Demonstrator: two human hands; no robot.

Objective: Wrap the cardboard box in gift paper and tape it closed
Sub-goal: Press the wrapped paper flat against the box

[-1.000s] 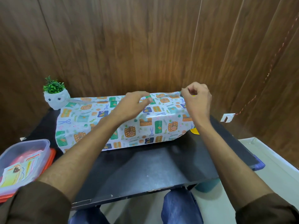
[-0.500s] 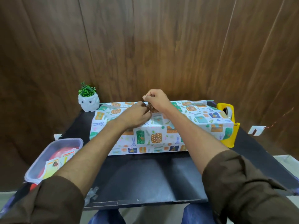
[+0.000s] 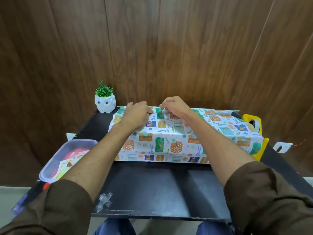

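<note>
"Dark wood panelling point(image 3: 152, 48) behind, black table point(image 3: 160, 187) in front. Where is the parcel?"

"Under both hands. The gift paper point(image 3: 169, 141) spreads from the fingertips back toward the person and runs well out past the right hand point(image 3: 174, 106) to a yellow tape dispenser point(image 3: 254, 122). The cardboard box is hidden beneath it."

"And the hands?"

"The left hand point(image 3: 135, 114) lies on the top fold with fingers curled down — pinching or only pressing, I cannot tell. The right hand, just beside it, pinches the paper's far edge between thumb and forefinger."

"Do they touch?"

"No, a narrow strip of paper shows between them. Half a second ago they were knuckle to knuckle at that seam — a second ago the right hand was out near the parcel's right end."

"Anything else?"

"An owl pot point(image 3: 105, 103) beyond and left of the left hand, and a clear tub point(image 3: 67, 156) beside the left forearm."
</note>
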